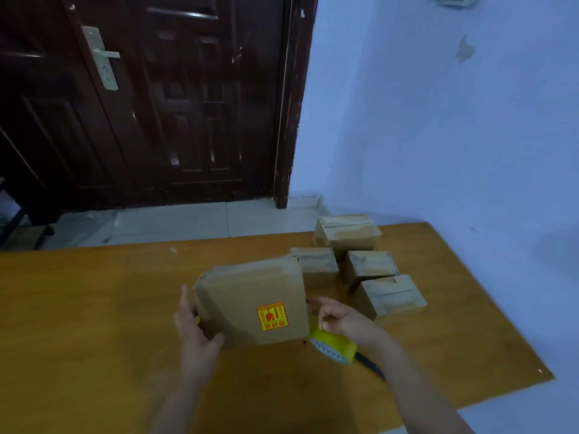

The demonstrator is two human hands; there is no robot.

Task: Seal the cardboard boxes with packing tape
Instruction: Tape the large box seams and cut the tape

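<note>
So there's a wooden table with one bigger cardboard box tipped up near the middle, its broad face with a red and yellow sticker turned toward the camera. The left hand is spread flat against the box's left side, thumb hooked on the near lower edge. The right hand is at the box's right edge, fingers curled and pinching the top of a yellow roll of packing tape that sits just right of the box's near corner. Can't really see if any tape is pulled out onto the box, the hand covers that spot.

A dark blue thing pokes out from under the right wrist, probably a pen or cutter, mostly hidden.

Further back on the right are four small boxes bunched close together, tops look taped but it's blurry. Behind the table there's a dark door and a bluish wall.
</note>
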